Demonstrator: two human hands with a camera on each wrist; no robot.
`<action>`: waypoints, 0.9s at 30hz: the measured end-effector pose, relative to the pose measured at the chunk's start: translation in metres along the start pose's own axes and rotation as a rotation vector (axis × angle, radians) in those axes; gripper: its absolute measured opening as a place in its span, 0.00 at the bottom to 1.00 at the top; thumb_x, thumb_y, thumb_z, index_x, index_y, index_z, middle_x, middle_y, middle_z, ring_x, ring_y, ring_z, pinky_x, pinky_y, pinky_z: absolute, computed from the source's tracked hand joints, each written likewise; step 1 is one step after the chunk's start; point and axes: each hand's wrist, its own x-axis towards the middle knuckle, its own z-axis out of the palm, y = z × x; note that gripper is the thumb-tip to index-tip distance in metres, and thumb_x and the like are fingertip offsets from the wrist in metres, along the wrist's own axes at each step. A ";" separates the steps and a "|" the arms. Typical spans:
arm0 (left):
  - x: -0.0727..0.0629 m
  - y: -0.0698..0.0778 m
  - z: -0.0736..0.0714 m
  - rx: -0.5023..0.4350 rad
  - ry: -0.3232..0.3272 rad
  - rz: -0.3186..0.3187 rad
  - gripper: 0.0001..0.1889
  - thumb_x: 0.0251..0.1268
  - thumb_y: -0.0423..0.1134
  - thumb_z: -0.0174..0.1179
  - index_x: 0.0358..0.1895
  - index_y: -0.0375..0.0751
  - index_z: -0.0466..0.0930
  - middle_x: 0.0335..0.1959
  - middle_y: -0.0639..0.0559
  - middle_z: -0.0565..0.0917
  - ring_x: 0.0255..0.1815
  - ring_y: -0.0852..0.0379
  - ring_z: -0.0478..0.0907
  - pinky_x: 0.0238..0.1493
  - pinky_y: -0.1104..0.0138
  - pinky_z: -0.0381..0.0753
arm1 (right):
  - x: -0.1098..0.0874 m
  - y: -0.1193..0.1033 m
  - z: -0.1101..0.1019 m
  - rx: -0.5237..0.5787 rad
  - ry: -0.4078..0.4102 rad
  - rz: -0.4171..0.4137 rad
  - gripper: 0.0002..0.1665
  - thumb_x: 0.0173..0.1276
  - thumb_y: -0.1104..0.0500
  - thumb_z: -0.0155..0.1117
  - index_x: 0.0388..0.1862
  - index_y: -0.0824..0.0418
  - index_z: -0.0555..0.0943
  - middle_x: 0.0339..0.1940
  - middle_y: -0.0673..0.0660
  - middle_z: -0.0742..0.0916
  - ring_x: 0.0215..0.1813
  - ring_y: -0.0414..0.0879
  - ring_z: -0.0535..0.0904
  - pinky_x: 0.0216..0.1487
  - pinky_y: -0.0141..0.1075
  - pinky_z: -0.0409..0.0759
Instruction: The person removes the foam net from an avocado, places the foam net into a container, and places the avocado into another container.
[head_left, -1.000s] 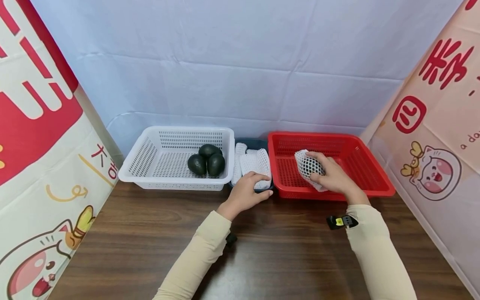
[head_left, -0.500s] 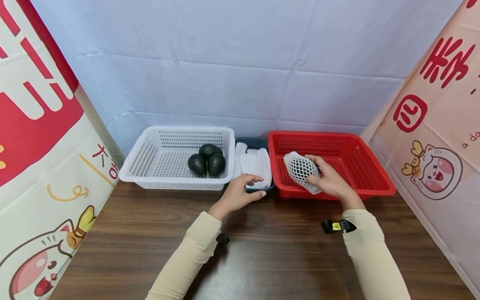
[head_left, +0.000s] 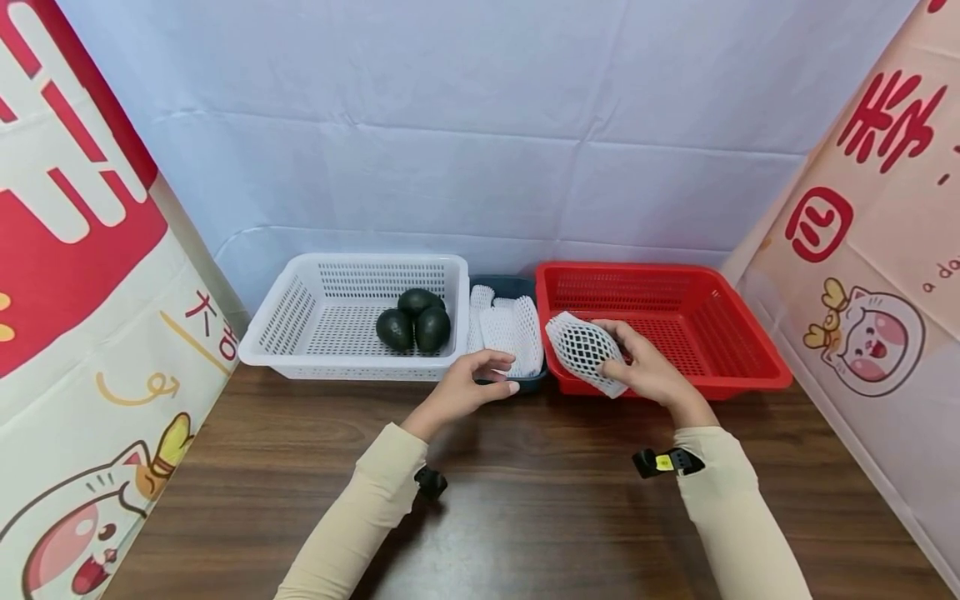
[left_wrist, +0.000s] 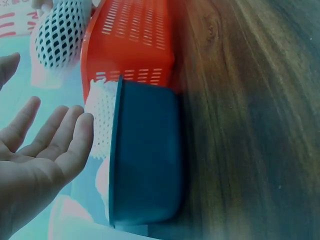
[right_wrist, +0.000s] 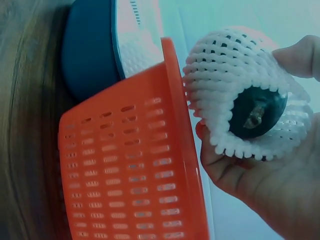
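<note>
My right hand (head_left: 647, 371) grips an avocado in a white foam net (head_left: 587, 350) above the near left part of the red basket (head_left: 750, 367). In the right wrist view the avocado's dark stem end (right_wrist: 257, 112) shows through the net's open mouth. My left hand (head_left: 461, 387) is held with relaxed fingers and nothing in it, by the near edge of the dark blue bin (left_wrist: 147, 155). That bin holds several white foam nets (head_left: 506, 329). Three dark avocados (head_left: 432, 329) lie together in the right part of the white basket (head_left: 300, 360).
The three containers stand side by side on the brown wooden table (head_left: 525, 500), against a pale cloth backdrop (head_left: 465, 150). Printed cloth panels (head_left: 862, 292) close off the left and right sides.
My right hand has moved left and nearer to me with the netted avocado. My left hand has drawn back left from above the blue bin.
</note>
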 end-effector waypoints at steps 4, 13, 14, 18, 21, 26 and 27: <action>-0.003 0.000 -0.002 -0.101 -0.013 -0.031 0.24 0.57 0.37 0.64 0.57 0.30 0.73 0.52 0.34 0.76 0.44 0.52 0.79 0.44 0.62 0.77 | 0.000 -0.001 0.004 0.020 -0.009 -0.019 0.35 0.58 0.69 0.56 0.66 0.63 0.61 0.56 0.64 0.72 0.52 0.56 0.70 0.45 0.44 0.75; -0.008 -0.004 -0.004 -0.289 -0.038 -0.188 0.30 0.58 0.41 0.64 0.62 0.32 0.67 0.56 0.32 0.73 0.47 0.52 0.77 0.44 0.58 0.78 | -0.001 -0.003 0.012 0.049 -0.050 -0.085 0.35 0.57 0.71 0.56 0.66 0.65 0.63 0.56 0.64 0.74 0.50 0.56 0.72 0.46 0.40 0.76; -0.009 -0.005 -0.004 -0.297 -0.038 -0.196 0.31 0.58 0.40 0.64 0.63 0.32 0.66 0.56 0.32 0.72 0.48 0.51 0.77 0.45 0.57 0.77 | -0.001 -0.003 0.013 0.051 -0.053 -0.085 0.36 0.57 0.71 0.56 0.66 0.65 0.63 0.56 0.64 0.74 0.50 0.56 0.72 0.46 0.39 0.76; -0.010 -0.006 -0.004 -0.340 -0.017 -0.209 0.31 0.58 0.39 0.63 0.63 0.31 0.65 0.56 0.31 0.72 0.50 0.44 0.75 0.46 0.55 0.77 | -0.001 -0.004 0.015 0.068 -0.063 -0.076 0.36 0.56 0.70 0.57 0.66 0.65 0.63 0.55 0.64 0.75 0.50 0.56 0.73 0.46 0.39 0.76; -0.012 -0.002 -0.003 -0.389 0.018 -0.218 0.28 0.60 0.36 0.61 0.62 0.29 0.65 0.53 0.33 0.74 0.49 0.45 0.76 0.47 0.52 0.76 | -0.002 -0.006 0.017 0.078 -0.071 -0.078 0.35 0.57 0.70 0.59 0.65 0.65 0.64 0.55 0.63 0.75 0.50 0.56 0.73 0.48 0.38 0.75; -0.013 -0.003 0.000 -0.445 0.079 -0.235 0.27 0.60 0.34 0.60 0.62 0.30 0.65 0.48 0.41 0.77 0.47 0.50 0.76 0.47 0.51 0.76 | 0.000 -0.006 0.021 0.108 -0.097 -0.109 0.32 0.59 0.69 0.61 0.62 0.68 0.65 0.53 0.64 0.76 0.50 0.54 0.74 0.48 0.36 0.75; -0.013 -0.002 0.000 -0.453 0.083 -0.239 0.27 0.60 0.34 0.60 0.63 0.31 0.65 0.48 0.41 0.77 0.48 0.48 0.76 0.46 0.52 0.76 | 0.000 -0.006 0.022 0.118 -0.102 -0.114 0.31 0.59 0.69 0.61 0.62 0.68 0.65 0.52 0.64 0.76 0.50 0.54 0.74 0.48 0.36 0.75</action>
